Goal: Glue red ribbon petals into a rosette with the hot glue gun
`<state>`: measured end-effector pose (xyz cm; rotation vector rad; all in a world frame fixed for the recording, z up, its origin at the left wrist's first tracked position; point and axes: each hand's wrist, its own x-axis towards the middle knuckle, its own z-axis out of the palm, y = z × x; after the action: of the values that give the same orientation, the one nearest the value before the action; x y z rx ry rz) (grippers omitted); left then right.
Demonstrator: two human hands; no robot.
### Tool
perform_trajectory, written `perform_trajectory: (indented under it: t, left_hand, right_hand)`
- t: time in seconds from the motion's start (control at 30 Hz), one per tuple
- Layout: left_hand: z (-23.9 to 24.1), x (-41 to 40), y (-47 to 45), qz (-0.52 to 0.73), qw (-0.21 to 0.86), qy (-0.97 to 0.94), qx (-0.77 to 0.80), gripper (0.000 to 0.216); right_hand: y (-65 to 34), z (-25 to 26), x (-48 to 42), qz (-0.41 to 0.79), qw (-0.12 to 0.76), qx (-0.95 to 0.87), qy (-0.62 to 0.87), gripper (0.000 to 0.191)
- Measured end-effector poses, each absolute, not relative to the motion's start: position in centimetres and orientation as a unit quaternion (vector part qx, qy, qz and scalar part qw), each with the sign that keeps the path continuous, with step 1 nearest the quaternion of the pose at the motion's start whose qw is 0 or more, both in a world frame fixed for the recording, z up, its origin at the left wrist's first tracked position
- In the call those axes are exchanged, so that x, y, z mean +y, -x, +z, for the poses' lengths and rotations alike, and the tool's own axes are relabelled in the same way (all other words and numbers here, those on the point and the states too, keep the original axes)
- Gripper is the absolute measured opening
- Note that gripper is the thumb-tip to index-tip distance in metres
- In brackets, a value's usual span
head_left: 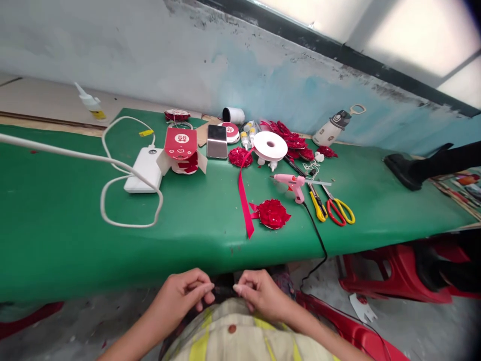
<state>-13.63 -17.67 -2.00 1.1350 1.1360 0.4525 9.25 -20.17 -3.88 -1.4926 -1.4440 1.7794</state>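
Observation:
My left hand (192, 292) and my right hand (260, 295) hover in front of the table's near edge, just above my lap. Each has its fingers curled in and thumb against the fingers, like a pinch; anything held there is too small to make out. A gap separates the two hands. Nearest on the table lies a red fabric flower (273, 214) with a short ribbon tail. Beside it a red ribbon (244, 200) runs down from a white spool (270, 146). A pink hot glue gun (293, 182) rests to the right, its black cord dropping over the edge.
Scissors (339, 210) and a yellow cutter (318, 205) lie right of the glue gun. Further back are a phone (217, 142), a red box (181, 145), more red flowers (289, 138) and a bottle (330, 129). A white power adapter (145, 170) trails a looping cable.

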Motion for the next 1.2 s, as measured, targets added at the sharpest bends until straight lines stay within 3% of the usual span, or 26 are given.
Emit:
perform_trajectory:
  t: [0.2, 0.47, 0.63, 0.97, 1.2]
  left_hand:
    - [-1.4, -19.0, 11.2, 0.229, 0.737, -0.408, 0.487, 0.033]
    - [-3.9, -21.7, 5.6, 0.314, 0.744, -0.347, 0.477, 0.038]
    - [-2.6, -21.4, 2.3, 0.329, 0.734, -0.38, 0.457, 0.035]
    - [1.4, -19.7, 0.0, 0.24, 0.689, -0.585, 0.355, 0.02]
    - [1.9, -18.2, 1.0, 0.209, 0.669, -0.641, 0.311, 0.044]
  right_hand:
    - [-9.5, -5.8, -22.1, 0.581, 0.26, -0.517, 0.572, 0.02]
    - [-15.4, -5.9, -23.7, 0.543, 0.137, -0.632, 0.536, 0.018]
    - [-18.4, -3.9, -24.2, 0.502, 0.12, -0.668, 0.537, 0.018]
    - [-18.0, -0.8, -24.0, 0.484, 0.236, -0.634, 0.554, 0.019]
    - [-17.2, 2.5, -21.5, 0.466, 0.344, -0.593, 0.56, 0.022]
